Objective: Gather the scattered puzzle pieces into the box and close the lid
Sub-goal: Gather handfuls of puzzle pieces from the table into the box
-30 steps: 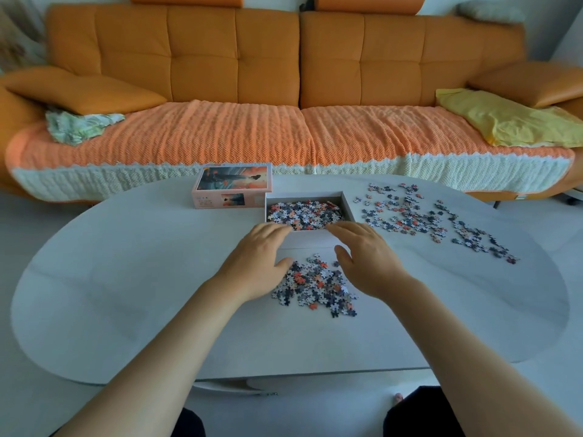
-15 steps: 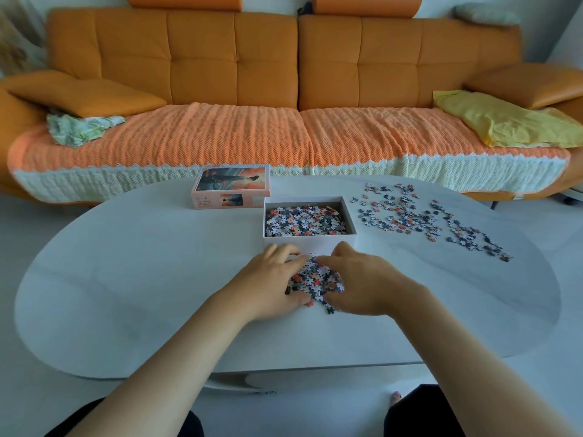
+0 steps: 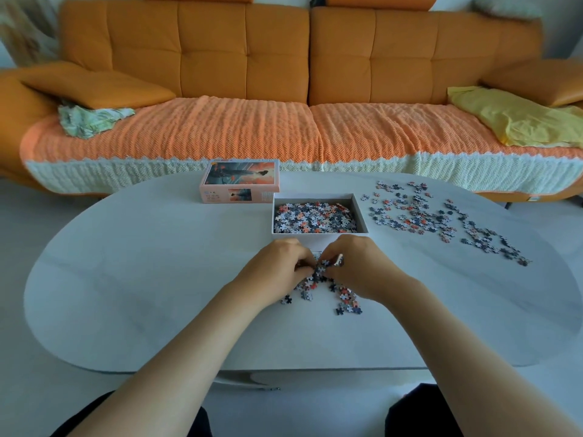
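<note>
Our left hand [image 3: 277, 266] and right hand [image 3: 362, 266], grips clamped on a clump of puzzle pieces [image 3: 321, 274], sat beside the box [image 3: 299, 237], presumably shortening the lift.

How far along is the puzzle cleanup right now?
Roughly halfway, I'd judge. Done: the box holds a layer of pieces. In hand: the left hand and right hand together pinch a clump above the near pile. Left: the rest of that pile, the scatter on the table right of the box, then the lid, which lies off behind the box's left corner.
</note>
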`<state>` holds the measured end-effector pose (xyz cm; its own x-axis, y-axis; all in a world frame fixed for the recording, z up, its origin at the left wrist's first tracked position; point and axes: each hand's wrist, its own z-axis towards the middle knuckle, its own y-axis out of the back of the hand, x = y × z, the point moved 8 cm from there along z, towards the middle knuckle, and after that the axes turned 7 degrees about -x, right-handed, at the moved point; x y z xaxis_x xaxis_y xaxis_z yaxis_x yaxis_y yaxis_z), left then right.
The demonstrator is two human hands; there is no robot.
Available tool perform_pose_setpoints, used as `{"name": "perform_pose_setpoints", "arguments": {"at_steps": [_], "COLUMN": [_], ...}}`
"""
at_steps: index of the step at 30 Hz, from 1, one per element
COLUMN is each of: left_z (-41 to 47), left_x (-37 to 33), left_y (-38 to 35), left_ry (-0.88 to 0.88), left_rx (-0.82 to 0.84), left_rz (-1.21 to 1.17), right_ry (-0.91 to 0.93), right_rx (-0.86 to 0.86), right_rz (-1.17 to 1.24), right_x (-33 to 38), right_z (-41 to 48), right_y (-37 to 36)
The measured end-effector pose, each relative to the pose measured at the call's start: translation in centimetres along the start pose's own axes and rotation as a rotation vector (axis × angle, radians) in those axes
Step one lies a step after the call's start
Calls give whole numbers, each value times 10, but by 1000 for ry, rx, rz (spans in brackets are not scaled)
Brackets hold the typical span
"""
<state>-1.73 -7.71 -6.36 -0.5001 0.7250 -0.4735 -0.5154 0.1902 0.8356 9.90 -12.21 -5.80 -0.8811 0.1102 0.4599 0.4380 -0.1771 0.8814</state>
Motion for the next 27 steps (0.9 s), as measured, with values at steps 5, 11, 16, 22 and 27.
{"name": "perform_pose_setpoints", "arguments": {"at_steps": [5,11,16,22,27], "left_z": [9,36,57,64,52], "left_x": [0,10,22,35,29], "left_y": [17,48,56,21,25], "left_ry": [36,89,83,63,-19], "left_rx": [-56,-245,-387,-205,-169], "left_rz": [-86,-162,-116,110,194], "right_ry": [-29,-15,85,48,203], "right_rx": [-11,-242,-483,-354,-266], "right_rz": [71,163,110,-67,-51], "right_x": [3,5,3,-12,6], "right_z": [12,40,62,71,60], "right_y": [10,37,43,19,12]}}
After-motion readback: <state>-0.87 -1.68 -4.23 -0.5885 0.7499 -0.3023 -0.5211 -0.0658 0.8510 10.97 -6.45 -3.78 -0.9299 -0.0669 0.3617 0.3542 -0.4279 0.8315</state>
